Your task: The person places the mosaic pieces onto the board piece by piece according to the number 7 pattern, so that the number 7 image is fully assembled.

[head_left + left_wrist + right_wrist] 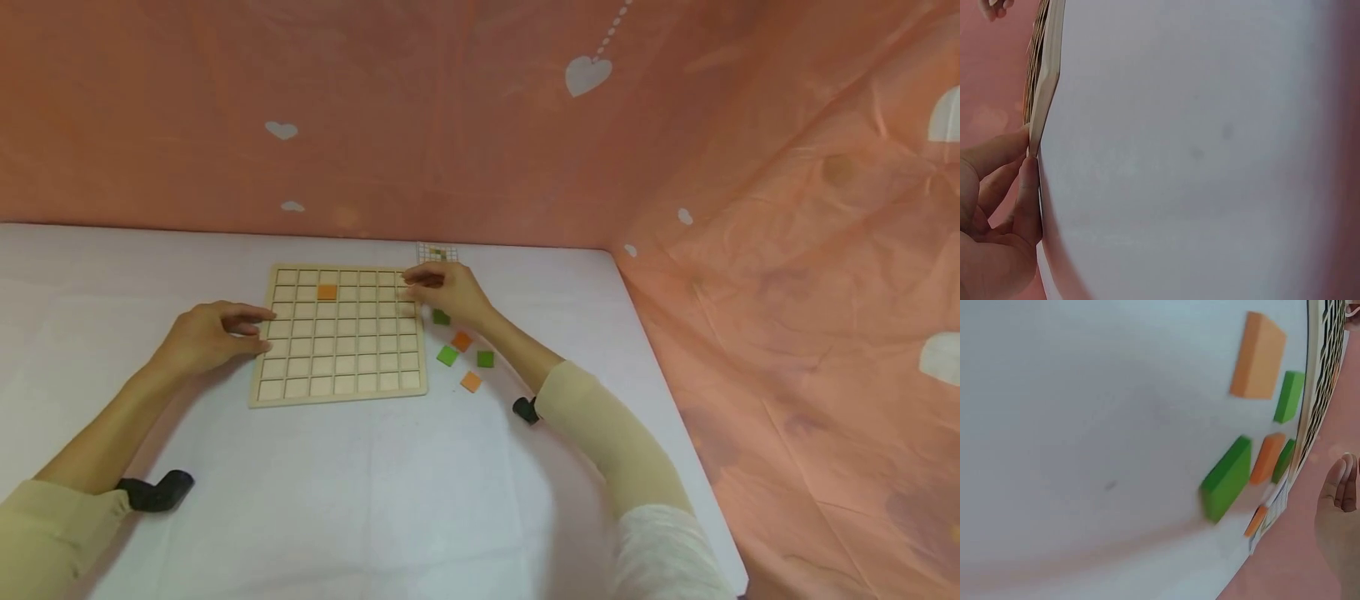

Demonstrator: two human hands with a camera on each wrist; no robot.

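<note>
A square wooden grid board (337, 402) lies on the white table, with one orange tile (327, 292) in a cell near its top. At the board's left edge is my left hand (198, 340), thumb and forefinger spread apart and touching the rim. In the left wrist view, the fingertips (1027, 164) meet the board's side (1047, 75). My right hand (453, 292) hovers by the board's upper right corner, a gap showing between thumb and forefinger. Nothing shows in that gap. Beneath this hand's wrist lie loose tiles, including a dark green tile (442, 317).
Several more tiles lie right of the board, among them a light green tile (447, 355) and an orange tile (471, 382). A small printed grid card (437, 252) lies behind the right hand. Pink cloth (450, 125) hangs behind and right of the table.
</note>
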